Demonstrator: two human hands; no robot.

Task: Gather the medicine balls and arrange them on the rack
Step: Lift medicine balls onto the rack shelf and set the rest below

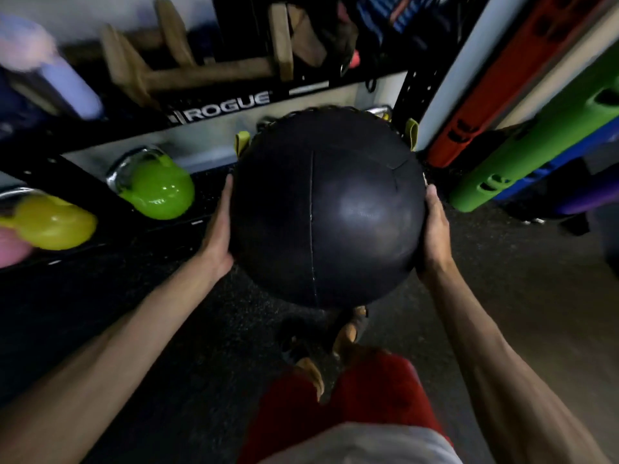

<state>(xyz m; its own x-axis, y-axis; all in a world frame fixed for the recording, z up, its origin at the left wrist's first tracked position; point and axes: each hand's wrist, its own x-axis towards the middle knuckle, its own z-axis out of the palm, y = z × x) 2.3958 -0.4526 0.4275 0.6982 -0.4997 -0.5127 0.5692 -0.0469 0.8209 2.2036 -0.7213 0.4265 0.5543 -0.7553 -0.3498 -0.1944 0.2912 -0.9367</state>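
A large black medicine ball (335,212) with a stitched seam down its middle is held up in front of me, just short of the black rack (227,105). My left hand (217,229) presses flat against the ball's left side. On the right side my right hand (435,226) presses in the same way, thumb lying along the top curve. The fingers of both hands are hidden under the ball. The ball covers part of the rack's lower level behind it.
A green kettlebell (157,190), a yellow kettlebell (50,222) and a pink kettlebell (10,249) sit on the rack's low shelf at left. Wooden bars (187,72) lie on the shelf above. Red (495,95) and green (536,155) tubes lean at right. Black rubber floor (167,329) lies below.
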